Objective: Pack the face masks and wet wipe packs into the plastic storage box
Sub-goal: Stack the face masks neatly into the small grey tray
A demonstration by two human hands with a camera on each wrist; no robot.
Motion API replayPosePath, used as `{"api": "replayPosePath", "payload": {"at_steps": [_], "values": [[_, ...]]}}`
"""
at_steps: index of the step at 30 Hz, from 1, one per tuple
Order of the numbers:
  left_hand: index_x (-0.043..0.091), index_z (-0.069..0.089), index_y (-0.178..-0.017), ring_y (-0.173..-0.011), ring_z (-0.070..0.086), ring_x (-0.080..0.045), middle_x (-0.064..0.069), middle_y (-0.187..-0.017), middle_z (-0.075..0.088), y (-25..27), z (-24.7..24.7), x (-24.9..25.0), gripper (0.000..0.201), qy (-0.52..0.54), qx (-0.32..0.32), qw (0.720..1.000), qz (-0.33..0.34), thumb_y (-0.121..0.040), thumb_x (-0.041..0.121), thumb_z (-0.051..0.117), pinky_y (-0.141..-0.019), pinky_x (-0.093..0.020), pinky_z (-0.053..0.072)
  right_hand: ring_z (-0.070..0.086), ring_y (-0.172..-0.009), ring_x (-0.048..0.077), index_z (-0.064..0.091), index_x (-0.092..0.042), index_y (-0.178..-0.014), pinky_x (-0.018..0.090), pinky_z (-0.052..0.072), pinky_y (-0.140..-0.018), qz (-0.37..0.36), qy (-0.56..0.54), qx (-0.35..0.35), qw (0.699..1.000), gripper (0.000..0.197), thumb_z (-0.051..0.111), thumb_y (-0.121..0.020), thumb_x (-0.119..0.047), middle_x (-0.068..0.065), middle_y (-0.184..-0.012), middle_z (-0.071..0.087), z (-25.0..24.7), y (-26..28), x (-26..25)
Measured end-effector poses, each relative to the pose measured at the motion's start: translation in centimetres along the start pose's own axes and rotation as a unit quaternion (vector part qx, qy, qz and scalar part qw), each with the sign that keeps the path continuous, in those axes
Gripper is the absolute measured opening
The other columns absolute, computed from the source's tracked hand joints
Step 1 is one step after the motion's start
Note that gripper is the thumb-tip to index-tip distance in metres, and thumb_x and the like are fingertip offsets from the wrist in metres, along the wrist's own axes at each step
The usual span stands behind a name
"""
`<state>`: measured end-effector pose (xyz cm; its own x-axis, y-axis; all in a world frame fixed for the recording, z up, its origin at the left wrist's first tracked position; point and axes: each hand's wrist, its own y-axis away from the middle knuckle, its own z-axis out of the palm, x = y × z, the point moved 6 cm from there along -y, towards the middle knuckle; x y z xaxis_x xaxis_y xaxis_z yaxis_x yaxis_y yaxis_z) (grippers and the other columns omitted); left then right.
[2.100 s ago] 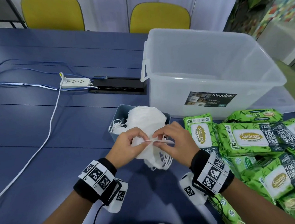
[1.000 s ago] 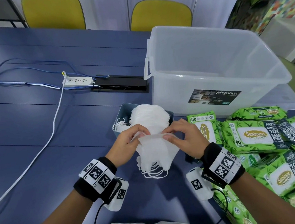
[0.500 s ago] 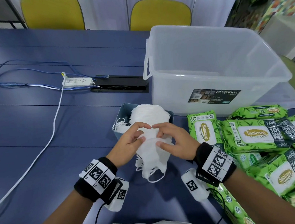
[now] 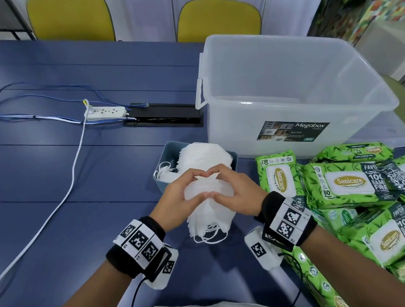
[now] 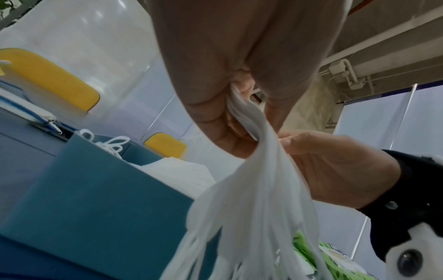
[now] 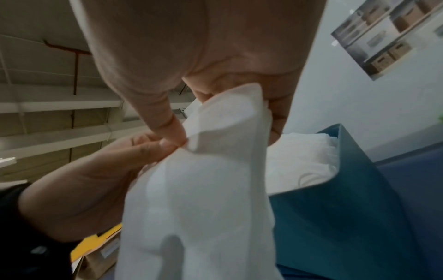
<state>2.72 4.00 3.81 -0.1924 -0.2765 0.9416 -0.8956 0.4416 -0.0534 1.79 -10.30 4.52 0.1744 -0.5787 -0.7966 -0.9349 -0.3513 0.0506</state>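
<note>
Both hands hold a bundle of white face masks [image 4: 208, 199] above the blue table, just in front of a small teal bin [image 4: 164, 154] full of more masks [image 4: 201, 157]. My left hand [image 4: 176, 199] grips the bundle's left side and my right hand [image 4: 234, 194] grips its right side, thumbs meeting over it. Ear loops [image 4: 210, 236] hang below. The wrist views show the masks [image 5: 251, 189] [image 6: 203, 189] pinched between fingers and thumbs. The clear plastic storage box [image 4: 288, 79] stands empty at the back right. Green wet wipe packs [image 4: 341, 185] lie heaped to the right.
A white power strip [image 4: 106, 112] with white and blue cables lies at the left beside a black cable hatch [image 4: 166, 116]. Two yellow chairs [image 4: 217, 17] stand behind the table. The box's lid [image 4: 390, 134] lies under or beside the box at right.
The hands have gathered the loose masks into a tighter bundle, closing in from both sides until thumbs and fingertips meet. The bundle stays in front of the teal bin.
</note>
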Motion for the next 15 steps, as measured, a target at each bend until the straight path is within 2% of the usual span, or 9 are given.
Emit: {"api": "replayPosePath", "payload": {"at_steps": [1, 3, 6, 8, 11, 13, 15], "values": [[0.032, 0.055, -0.113, -0.099, 0.059, -0.008, 0.006, -0.104, 0.065, 0.0, 0.1, 0.2, 0.033, 0.011, 0.006, 1.0, 0.004, -0.082, 0.029, 0.064, -0.09, -0.017, 0.044, 0.058, -0.094, 0.018, 0.047, -0.022, -0.119, 0.031, 0.046, -0.085, -0.005, 0.02, -0.003, 1.0, 0.04, 0.055, -0.082, -0.035, 0.001, -0.103, 0.063, 0.2, 0.0, -0.1], [0.033, 0.05, -0.117, -0.094, 0.06, -0.005, 0.005, -0.098, 0.065, 0.0, 0.0, 0.3, 0.037, 0.044, 0.043, 0.998, -0.001, -0.083, 0.027, 0.061, -0.085, -0.015, 0.045, 0.059, -0.09, 0.02, 0.051, -0.017, -0.114, 0.032, 0.046, -0.08, -0.011, 0.027, 0.023, 0.999, 0.035, 0.051, -0.083, -0.035, 0.002, -0.103, 0.063, 0.0, -0.1, -0.3], [0.036, 0.044, -0.12, -0.087, 0.062, -0.012, 0.0, -0.102, 0.059, 0.0, -0.9, -0.6, 0.044, 0.148, 0.134, 0.979, -0.036, -0.083, 0.024, 0.064, -0.08, -0.025, 0.051, 0.058, -0.087, 0.02, 0.054, -0.016, -0.105, 0.027, 0.044, -0.076, 0.011, -0.024, 0.096, 0.995, 0.016, 0.056, -0.09, -0.023, 0.003, -0.098, 0.063, -1.1, -0.2, -0.1], [0.032, 0.037, -0.127, -0.089, 0.064, -0.014, -0.003, -0.111, 0.059, -0.1, -0.6, -1.0, 0.051, 0.198, 0.119, 0.971, -0.062, -0.088, 0.013, 0.065, -0.08, -0.026, 0.053, 0.057, -0.086, 0.015, 0.053, -0.019, -0.101, 0.018, 0.043, -0.074, 0.021, -0.067, 0.122, 0.99, 0.011, 0.056, -0.09, -0.021, -0.002, -0.095, 0.062, -1.6, -0.2, 0.1], [0.021, 0.033, -0.129, -0.104, 0.06, 0.0, 0.003, -0.12, 0.055, 0.0, 1.0, -0.9, 0.05, 0.17, 0.047, 0.982, -0.068, -0.09, 0.001, 0.059, -0.088, -0.023, 0.05, 0.055, -0.085, 0.008, 0.052, -0.02, -0.1, 0.01, 0.04, -0.075, 0.006, -0.078, 0.119, 0.99, 0.013, 0.055, -0.088, -0.024, -0.012, -0.093, 0.058, -1.2, -0.3, -0.5], [0.019, 0.038, -0.127, -0.113, 0.057, -0.005, 0.002, -0.124, 0.056, 0.1, 1.1, -1.0, 0.045, 0.163, 0.069, 0.982, -0.073, -0.09, 0.004, 0.058, -0.094, -0.026, 0.049, 0.054, -0.089, 0.009, 0.05, -0.021, -0.104, 0.008, 0.04, -0.077, 0.01, -0.096, 0.138, 0.986, 0.018, 0.059, -0.09, -0.018, -0.012, -0.096, 0.056, -1.1, -0.2, -0.5], [0.01, 0.037, -0.133, -0.116, 0.057, -0.01, -0.004, -0.128, 0.056, 0.0, 0.7, -1.2, 0.046, 0.184, 0.11, 0.973, -0.08, -0.092, 0.0, 0.056, -0.097, -0.027, 0.049, 0.055, -0.094, 0.012, 0.046, -0.024, -0.112, 0.013, 0.043, -0.082, 0.044, -0.151, 0.179, 0.971, 0.033, 0.065, -0.087, -0.017, -0.005, -0.102, 0.055, -1.4, 0.2, 0.2]]}}
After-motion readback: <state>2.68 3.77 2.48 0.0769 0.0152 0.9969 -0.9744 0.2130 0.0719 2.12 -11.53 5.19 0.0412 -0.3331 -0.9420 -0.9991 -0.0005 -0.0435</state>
